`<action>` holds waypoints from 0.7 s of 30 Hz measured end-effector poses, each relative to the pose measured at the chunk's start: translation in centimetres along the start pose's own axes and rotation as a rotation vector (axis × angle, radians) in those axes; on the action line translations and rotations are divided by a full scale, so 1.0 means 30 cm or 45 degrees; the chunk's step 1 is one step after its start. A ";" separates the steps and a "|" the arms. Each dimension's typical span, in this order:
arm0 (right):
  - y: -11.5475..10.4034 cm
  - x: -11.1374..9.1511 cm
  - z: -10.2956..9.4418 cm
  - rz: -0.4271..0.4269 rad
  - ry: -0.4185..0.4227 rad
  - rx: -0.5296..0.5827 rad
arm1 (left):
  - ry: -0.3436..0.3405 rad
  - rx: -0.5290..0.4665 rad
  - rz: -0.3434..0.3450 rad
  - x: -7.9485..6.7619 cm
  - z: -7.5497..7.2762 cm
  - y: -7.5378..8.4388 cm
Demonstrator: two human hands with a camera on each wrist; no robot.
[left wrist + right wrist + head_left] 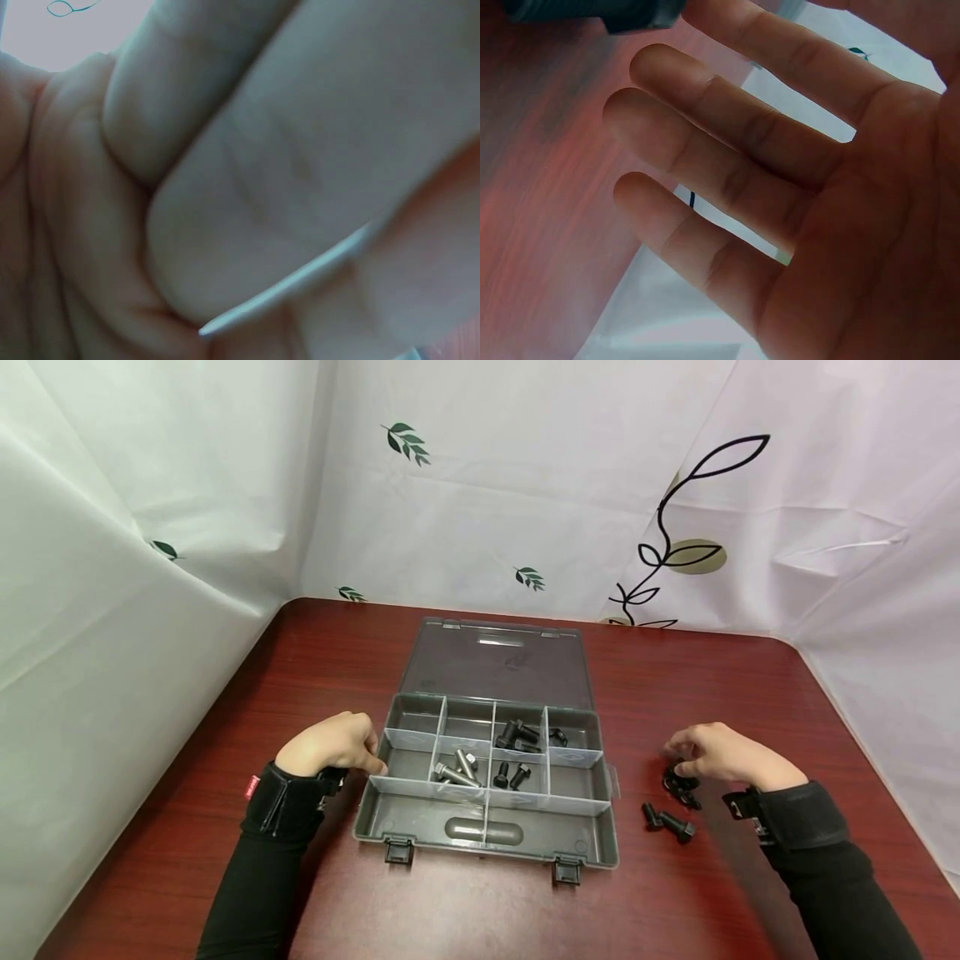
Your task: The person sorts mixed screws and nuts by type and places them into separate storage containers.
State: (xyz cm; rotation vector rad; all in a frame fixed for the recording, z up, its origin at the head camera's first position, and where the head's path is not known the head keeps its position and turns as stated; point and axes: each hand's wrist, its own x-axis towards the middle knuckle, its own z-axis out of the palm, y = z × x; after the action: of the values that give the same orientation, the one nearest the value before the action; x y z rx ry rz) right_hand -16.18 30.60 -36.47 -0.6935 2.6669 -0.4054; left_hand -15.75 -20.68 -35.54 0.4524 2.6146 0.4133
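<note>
A grey plastic compartment box (420, 831) lies with its lid (498, 664) folded back. My left hand (333, 745) grips its left wall, thumb over the rim; curled fingers fill the left wrist view. Silver bolts (455, 773) lie in one middle compartment, black bolts (517, 737) in two others, and small black pieces (557, 737) in the back right one. To the right of the box, my right hand (723, 752) reaches down over a small cluster of black pieces (682, 791). Its fingers are spread in the right wrist view, a blurred dark piece (641, 13) beside the index fingertip.
Two black bolts (667, 821) lie on the red-brown table (480, 918) between the box and my right wrist. Two black latches (399, 850) stick out from the box's front edge. White patterned cloth (487, 485) hangs behind the table and along both sides.
</note>
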 end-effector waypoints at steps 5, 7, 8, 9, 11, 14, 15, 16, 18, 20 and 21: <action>0.007 -0.008 0.015 0.019 -0.021 0.019 | 0.003 -0.004 0.007 0.001 0.001 -0.001; 0.011 -0.009 0.019 0.025 -0.028 0.025 | 0.006 -0.005 0.011 0.001 0.002 -0.002; 0.012 -0.009 0.021 0.027 -0.030 0.025 | 0.007 -0.004 0.010 0.000 0.003 -0.003; 0.015 -0.009 0.022 0.027 -0.031 0.022 | 0.010 -0.003 0.013 0.000 0.003 -0.003; 0.018 -0.008 0.024 0.029 -0.033 0.021 | 0.013 -0.001 0.011 0.000 0.003 -0.004; 0.023 -0.007 0.027 0.031 -0.039 0.023 | 0.012 -0.001 0.004 0.001 0.004 -0.005; 0.025 -0.006 0.028 0.031 -0.038 0.023 | 0.012 -0.002 0.004 0.001 0.005 -0.005; 0.026 -0.006 0.029 0.032 -0.038 0.024 | 0.010 -0.004 0.001 0.001 0.005 -0.005; 0.029 -0.005 0.031 0.026 -0.033 0.019 | 0.010 -0.006 0.001 0.001 0.005 -0.005; 0.031 -0.003 0.034 0.021 -0.025 0.013 | 0.012 -0.003 0.003 0.001 0.005 -0.004; 0.032 -0.002 0.036 0.018 -0.021 0.010 | 0.013 -0.002 0.006 0.001 0.005 -0.004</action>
State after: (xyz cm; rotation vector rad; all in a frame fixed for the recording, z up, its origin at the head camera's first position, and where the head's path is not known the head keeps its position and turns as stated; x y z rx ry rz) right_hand -16.08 31.23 -37.77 -0.6722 2.6522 -0.4041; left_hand -15.73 -20.74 -35.71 0.4570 2.6234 0.4204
